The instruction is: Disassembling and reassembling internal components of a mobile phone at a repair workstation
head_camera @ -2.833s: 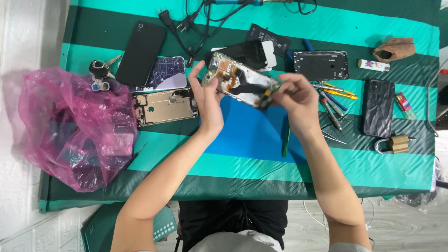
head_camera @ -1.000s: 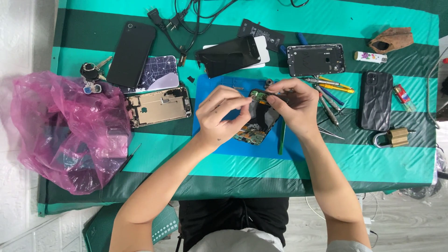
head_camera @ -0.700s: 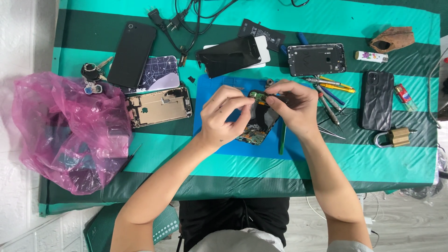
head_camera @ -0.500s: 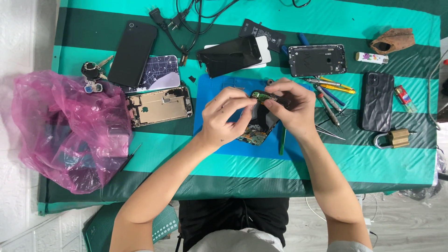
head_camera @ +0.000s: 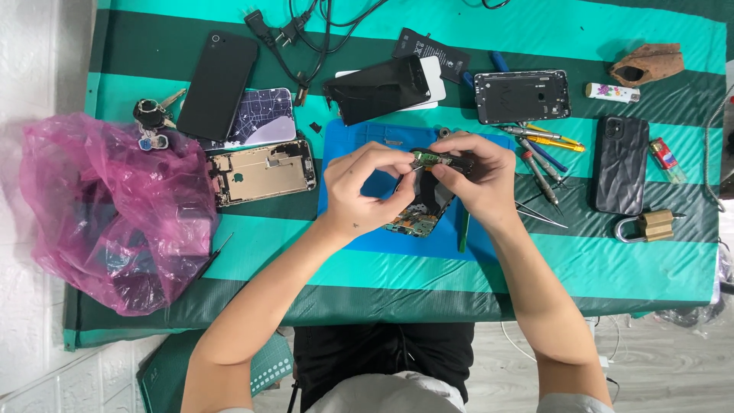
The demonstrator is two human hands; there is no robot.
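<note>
Both hands meet over the blue work mat (head_camera: 359,145) at the middle of the table. My left hand (head_camera: 365,191) grips the opened phone body (head_camera: 419,216), whose exposed circuit board shows below the fingers. My right hand (head_camera: 475,177) pinches a small green circuit part (head_camera: 430,159) at the top edge of that phone. A green tool (head_camera: 463,229) lies on the mat beside my right wrist.
A pink plastic bag (head_camera: 107,210) lies at the left. An opened gold phone frame (head_camera: 261,172), black phones (head_camera: 218,84) (head_camera: 621,164), a dark phone frame (head_camera: 521,96), screwdrivers and tweezers (head_camera: 539,153), a padlock (head_camera: 648,226), keys (head_camera: 151,116) and cables (head_camera: 306,30) surround the mat.
Since 2.8 s ago both hands lowered the opened phone from above the mat's far edge onto the mat. In the last second they have hardly moved, only the fingers shifting on the small part.
</note>
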